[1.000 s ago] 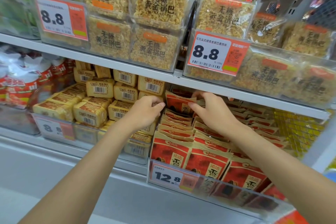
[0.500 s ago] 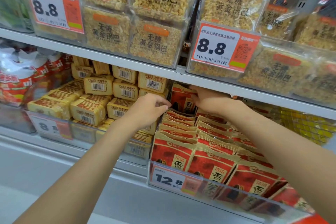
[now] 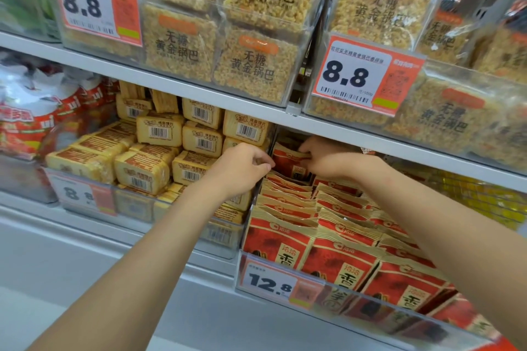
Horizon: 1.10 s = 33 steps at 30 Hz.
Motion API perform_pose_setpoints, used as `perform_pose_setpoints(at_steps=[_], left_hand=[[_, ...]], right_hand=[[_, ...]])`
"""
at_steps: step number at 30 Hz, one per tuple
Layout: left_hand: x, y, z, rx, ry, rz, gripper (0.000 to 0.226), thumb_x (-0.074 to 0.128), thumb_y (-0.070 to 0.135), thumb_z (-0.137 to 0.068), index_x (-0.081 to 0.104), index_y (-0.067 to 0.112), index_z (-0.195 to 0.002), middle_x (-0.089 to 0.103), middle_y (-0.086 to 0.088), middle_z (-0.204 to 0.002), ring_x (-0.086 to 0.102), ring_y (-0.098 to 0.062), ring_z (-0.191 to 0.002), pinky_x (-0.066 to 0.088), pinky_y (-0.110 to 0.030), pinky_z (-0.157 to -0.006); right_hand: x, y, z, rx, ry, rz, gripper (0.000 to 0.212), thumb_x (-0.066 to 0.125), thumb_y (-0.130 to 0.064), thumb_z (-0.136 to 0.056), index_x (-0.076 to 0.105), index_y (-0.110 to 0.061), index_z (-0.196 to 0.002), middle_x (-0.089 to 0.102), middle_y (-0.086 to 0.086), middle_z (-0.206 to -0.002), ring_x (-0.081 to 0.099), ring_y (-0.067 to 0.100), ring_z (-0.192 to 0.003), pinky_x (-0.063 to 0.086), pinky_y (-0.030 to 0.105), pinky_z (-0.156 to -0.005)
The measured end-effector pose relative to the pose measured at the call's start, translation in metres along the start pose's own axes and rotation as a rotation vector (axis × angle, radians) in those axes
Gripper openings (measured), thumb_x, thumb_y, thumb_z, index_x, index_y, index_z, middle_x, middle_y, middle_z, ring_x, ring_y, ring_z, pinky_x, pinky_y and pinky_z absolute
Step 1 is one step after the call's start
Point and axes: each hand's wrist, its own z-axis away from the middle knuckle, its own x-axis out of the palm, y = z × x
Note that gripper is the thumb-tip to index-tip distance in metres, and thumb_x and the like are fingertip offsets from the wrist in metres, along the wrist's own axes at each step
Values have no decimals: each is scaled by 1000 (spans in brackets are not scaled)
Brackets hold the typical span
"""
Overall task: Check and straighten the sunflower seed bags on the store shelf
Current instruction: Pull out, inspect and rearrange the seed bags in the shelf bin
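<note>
Far back on the lower shelf, under the edge of the upper shelf (image 3: 199, 91), the rear bag (image 3: 288, 162) stands upright with its long side vertical and its red printed face turned to the near side. The left hand (image 3: 242, 165) pinches its left edge with curled fingers. The right hand (image 3: 325, 159) grips its top right corner, fingers hooked over the tan sealed strip.

Nearer than that bag, the other sunflower seed bags (image 3: 339, 253) fill a clear bin (image 3: 370, 310) in rows that run from near to far. Each leans back a little, overlapping the one behind, faces to the near side. A price tag (image 3: 271, 283) reading 12.8 hangs on the bin's front left.

Yellow packets (image 3: 159, 131) with barcodes are stacked just left of the bin, touching the left wrist. Rice cracker packs (image 3: 251, 63) sit on the upper shelf, whose edge hides the top of the right hand.

The seed bags are red with tan tops and black characters on a pale label.
</note>
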Motion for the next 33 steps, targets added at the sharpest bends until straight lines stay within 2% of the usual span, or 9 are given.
perform_pose_setpoints(at_steps=[4, 11, 14, 18, 21, 24, 27, 30, 33], left_hand=[[1, -2, -1, -9, -7, 5, 22, 56, 24, -100, 72, 19, -114, 47, 13, -62, 45, -3, -60, 34, -21, -55], [2, -4, 1, -6, -21, 30, 22, 60, 27, -97, 72, 19, -113, 51, 10, -64, 48, -5, -61, 35, -23, -56], [0, -2, 1, 1, -23, 41, 22, 63, 28, -95, 72, 18, -113, 53, 8, -66, 48, -6, -61, 35, -23, -55], [0, -2, 1, 10, -31, 61, 21, 62, 26, -96, 71, 19, -114, 48, 12, -67, 45, -3, -63, 39, -22, -62], [2, -2, -2, 4, -23, 76, 24, 63, 24, -95, 69, 19, -118, 48, 13, -69, 47, -5, -66, 42, -27, -71], [3, 3, -5, 9, 10, 64, 30, 63, 18, -94, 63, 21, -125, 51, 9, -79, 48, -6, -67, 39, -23, -63], [5, 8, -3, 15, 24, 39, 37, 53, 11, -98, 58, 22, -133, 61, 2, -110, 54, -8, -68, 40, -18, -57], [9, 15, 1, 66, 80, -48, 40, 41, 11, -103, 56, 26, -137, 60, 1, -134, 66, -32, -101, 52, -33, -77], [10, 23, -1, 83, 62, -37, 47, 33, 9, -103, 54, 31, -139, 62, -5, -134, 59, -39, -116, 53, -45, -88]], right_hand=[[-2, -2, -2, -12, -10, -18, 16, 64, -31, -92, 66, -16, -98, 63, 1, -90, 59, 18, -80, 45, 28, -71], [10, -6, -12, 40, 20, 212, 35, 61, -13, -92, 48, -19, -61, 49, -1, -64, 44, 15, -56, 32, 27, -48], [16, -13, -11, 79, 8, 214, 26, 56, -7, -91, 57, -16, -67, 55, 2, -68, 50, 18, -59, 39, 28, -54], [7, -5, -2, 52, -25, -7, 14, 64, -27, -93, 67, -15, -89, 64, 0, -84, 57, 18, -75, 39, 27, -60], [5, -1, 4, 49, 53, -108, 24, 63, -31, -94, 70, -17, -112, 69, 1, -104, 60, 18, -87, 40, 26, -63], [10, -4, 4, 56, 36, -78, 22, 63, -29, -94, 73, -17, -111, 70, 2, -100, 58, 17, -83, 40, 25, -64], [13, -4, 1, 56, 2, -98, 20, 62, -24, -94, 75, -15, -108, 66, -3, -82, 57, 16, -74, 44, 27, -64], [9, 1, 9, 48, -53, -196, 24, 59, -26, -94, 73, -19, -112, 71, 0, -101, 63, 19, -91, 51, 32, -83], [6, 5, 25, 81, 44, -404, 30, 53, -29, -96, 68, -21, -120, 64, -2, -118, 58, 17, -109, 45, 30, -94]])
